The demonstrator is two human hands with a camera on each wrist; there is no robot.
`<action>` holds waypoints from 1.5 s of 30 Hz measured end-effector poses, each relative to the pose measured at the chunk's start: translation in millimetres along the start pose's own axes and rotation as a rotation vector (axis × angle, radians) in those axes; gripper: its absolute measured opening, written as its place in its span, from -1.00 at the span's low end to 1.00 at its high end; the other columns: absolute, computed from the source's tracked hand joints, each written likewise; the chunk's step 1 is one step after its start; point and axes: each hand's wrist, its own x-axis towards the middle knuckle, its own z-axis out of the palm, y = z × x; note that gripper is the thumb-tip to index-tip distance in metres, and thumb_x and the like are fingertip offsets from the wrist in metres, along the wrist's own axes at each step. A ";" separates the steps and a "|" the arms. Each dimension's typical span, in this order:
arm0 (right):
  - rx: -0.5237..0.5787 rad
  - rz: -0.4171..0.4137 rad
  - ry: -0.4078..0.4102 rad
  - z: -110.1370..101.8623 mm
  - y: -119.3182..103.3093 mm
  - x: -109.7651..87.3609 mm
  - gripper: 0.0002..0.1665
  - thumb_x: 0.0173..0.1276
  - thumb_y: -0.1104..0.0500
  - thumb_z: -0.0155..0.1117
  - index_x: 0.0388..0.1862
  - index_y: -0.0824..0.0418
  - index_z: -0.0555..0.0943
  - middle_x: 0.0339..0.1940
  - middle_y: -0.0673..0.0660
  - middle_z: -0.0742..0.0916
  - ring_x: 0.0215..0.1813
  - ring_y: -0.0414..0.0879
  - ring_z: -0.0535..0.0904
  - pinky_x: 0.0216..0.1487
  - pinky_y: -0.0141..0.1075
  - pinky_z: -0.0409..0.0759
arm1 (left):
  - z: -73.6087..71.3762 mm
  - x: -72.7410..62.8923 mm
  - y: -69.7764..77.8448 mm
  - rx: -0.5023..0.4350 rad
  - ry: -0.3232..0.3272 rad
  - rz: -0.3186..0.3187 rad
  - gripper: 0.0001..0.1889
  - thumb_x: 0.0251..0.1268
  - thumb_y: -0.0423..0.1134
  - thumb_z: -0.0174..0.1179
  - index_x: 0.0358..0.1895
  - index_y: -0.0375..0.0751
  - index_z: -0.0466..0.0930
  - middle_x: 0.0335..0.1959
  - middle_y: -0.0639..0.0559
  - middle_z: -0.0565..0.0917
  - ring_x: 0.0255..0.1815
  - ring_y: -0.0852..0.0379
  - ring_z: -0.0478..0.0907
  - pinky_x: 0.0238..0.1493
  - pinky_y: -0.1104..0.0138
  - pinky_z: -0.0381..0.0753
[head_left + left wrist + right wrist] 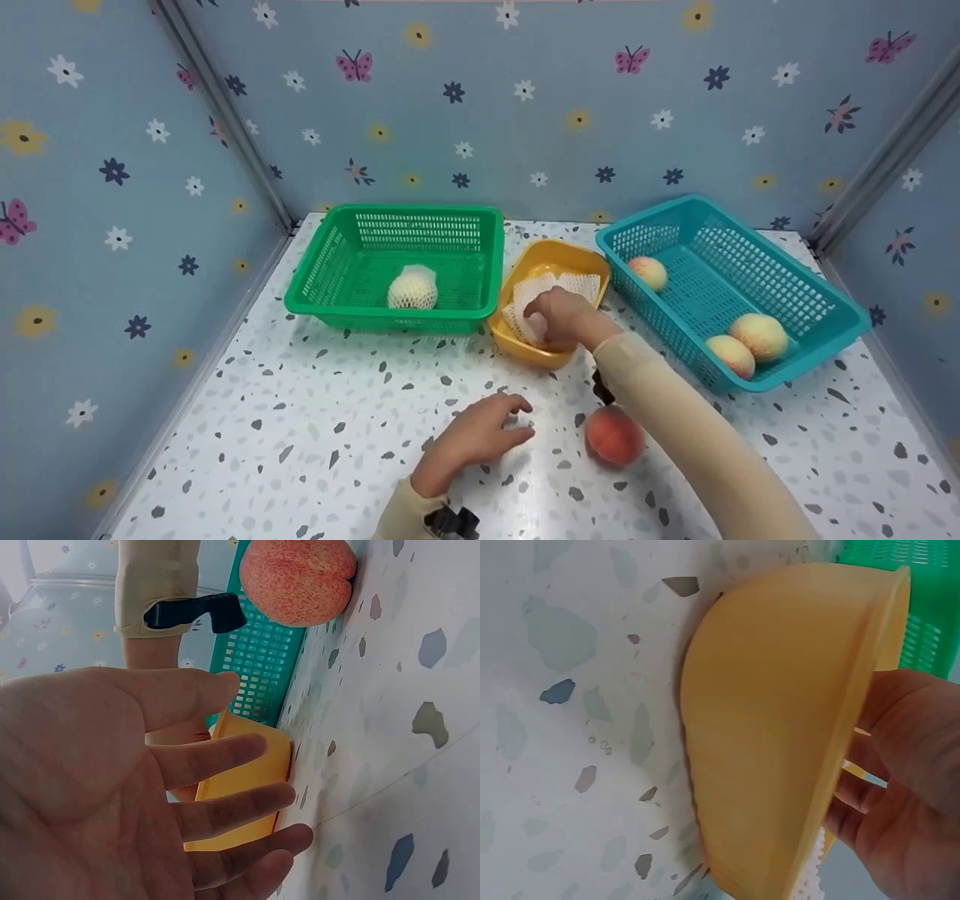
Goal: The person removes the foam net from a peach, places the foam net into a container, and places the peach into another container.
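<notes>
My right hand (564, 315) reaches into a yellow plastic basket (534, 355), its fingers down among white foam net sleeves (534, 288). In the right wrist view the fingertips are hidden behind the basket's wall (772, 712), so I cannot tell whether they pinch a sleeve. My left hand (480, 431) hovers over the speckled table, fingers spread and slightly bent, palm bare in the left wrist view. Between my forearms on the table lies a red peach (615, 436), also large at the top of the left wrist view.
At left stands a green basket (405, 321) with one net-wrapped fruit (412, 288) inside. A teal basket (806, 369) at right holds three peaches, one (648, 274) apart from the others. Flower-patterned panels (480, 105) enclose the table's back and sides.
</notes>
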 end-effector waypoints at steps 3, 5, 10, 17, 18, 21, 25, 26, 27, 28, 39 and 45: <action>0.027 -0.022 0.017 -4.7 -2.4 -4.6 -0.45 0.17 0.33 0.40 0.18 0.07 0.62 0.07 0.12 0.66 0.01 0.02 0.49 0.17 -0.05 0.48 | 0.0 -0.8 -0.7 -0.002 0.000 0.001 -0.64 0.34 -0.04 0.21 0.10 -0.13 0.59 0.01 0.01 0.63 0.03 0.03 0.56 0.02 0.13 0.52; 0.048 -0.045 0.031 -8.1 -3.6 -8.4 -0.47 0.18 0.36 0.39 0.17 0.10 0.62 0.08 0.13 0.66 0.03 0.02 0.50 0.16 -0.05 0.48 | -0.3 -1.6 -1.3 0.000 0.000 0.000 -0.63 0.34 -0.04 0.21 0.10 -0.13 0.59 0.02 0.01 0.62 0.04 0.03 0.55 0.03 0.13 0.52; 0.085 -0.112 0.059 -18.0 -7.1 -22.4 -0.53 0.23 0.33 0.38 0.15 0.19 0.61 0.12 0.16 0.66 0.11 0.07 0.53 0.18 -0.02 0.47 | -0.3 -4.1 -2.5 0.006 0.010 0.011 -0.63 0.34 -0.03 0.20 0.11 -0.11 0.58 0.06 0.02 0.61 0.04 0.03 0.55 0.04 0.14 0.52; 0.153 -0.235 0.157 -33.7 -14.2 -54.6 -0.56 0.28 0.22 0.37 0.14 0.27 0.60 0.07 0.18 0.68 0.11 0.11 0.56 0.19 -0.02 0.46 | -2.0 -8.6 -1.9 0.007 0.014 0.022 -0.64 0.36 -0.05 0.19 0.11 -0.15 0.58 0.09 0.01 0.59 0.06 0.02 0.54 0.07 0.12 0.50; 0.151 -0.253 0.176 -35.4 -15.7 -60.2 -0.57 0.29 0.21 0.37 0.13 0.27 0.60 0.05 0.18 0.69 0.09 0.10 0.57 0.18 -0.03 0.48 | -2.3 -9.0 -1.6 0.007 0.011 0.021 -0.64 0.36 -0.05 0.18 0.11 -0.16 0.58 0.10 0.01 0.59 0.07 0.02 0.53 0.07 0.12 0.50; 0.151 -0.288 0.235 -38.2 -20.8 -78.1 -0.60 0.30 0.16 0.36 0.11 0.23 0.62 0.01 0.11 0.70 0.04 0.04 0.59 0.12 -0.08 0.52 | -3.1 -10.4 -0.1 0.006 0.010 0.021 -0.64 0.36 -0.05 0.18 0.11 -0.16 0.58 0.09 0.01 0.59 0.08 0.01 0.53 0.08 0.11 0.49; 0.172 -0.330 0.299 -36.8 -27.8 -104.0 -0.63 0.30 0.13 0.37 0.07 0.18 0.64 -0.03 0.04 0.71 0.01 -0.03 0.60 0.08 -0.11 0.55 | -4.6 -13.1 2.4 -0.004 0.024 0.029 -0.64 0.37 -0.05 0.18 0.12 -0.14 0.58 0.11 0.02 0.59 0.11 0.02 0.52 0.10 0.11 0.49; 0.175 -0.339 0.313 -35.4 -29.0 -110.4 -0.64 0.30 0.12 0.37 0.06 0.16 0.64 -0.04 0.03 0.71 0.00 -0.05 0.61 0.07 -0.12 0.56 | -5.0 -14.2 2.9 -0.011 0.027 0.032 -0.64 0.37 -0.05 0.18 0.12 -0.14 0.58 0.11 0.01 0.59 0.11 0.01 0.52 0.10 0.11 0.49; 0.178 -0.350 0.326 -33.8 -29.8 -117.0 -0.65 0.30 0.11 0.38 0.05 0.16 0.65 -0.05 0.02 0.72 0.00 -0.06 0.61 0.06 -0.13 0.56 | -5.3 -15.6 3.6 -0.020 0.027 0.033 -0.63 0.37 -0.05 0.18 0.13 -0.14 0.58 0.11 0.01 0.59 0.11 0.01 0.52 0.10 0.11 0.49; 0.177 -0.362 0.338 -32.0 -30.3 -123.3 -0.66 0.30 0.11 0.38 0.04 0.16 0.65 -0.06 0.01 0.72 -0.01 -0.07 0.61 0.05 -0.14 0.57 | -5.7 -17.1 4.1 -0.033 0.027 0.034 -0.62 0.38 -0.04 0.17 0.14 -0.15 0.57 0.11 0.00 0.59 0.11 0.00 0.52 0.09 0.10 0.49; 0.134 -0.323 0.408 -1.8 -7.0 -175.1 -0.63 0.26 0.06 0.42 0.04 0.04 0.64 -0.06 -0.11 0.69 -0.03 -0.21 0.57 -0.02 -0.22 0.59 | -10.8 -40.1 5.3 -0.199 0.073 -0.006 -0.58 0.40 0.04 0.15 0.20 -0.08 0.54 0.14 -0.02 0.56 0.12 -0.11 0.49 0.04 0.04 0.49; 0.135 -0.318 0.403 23.4 7.0 -180.5 -0.58 0.19 0.09 0.47 0.03 0.12 0.63 -0.01 0.01 0.66 0.06 -0.07 0.53 0.04 -0.11 0.56 | -14.5 -41.7 2.2 -0.244 0.079 -0.009 -0.60 0.41 0.00 0.15 0.19 -0.09 0.53 0.14 -0.04 0.56 0.12 -0.11 0.48 0.05 0.03 0.48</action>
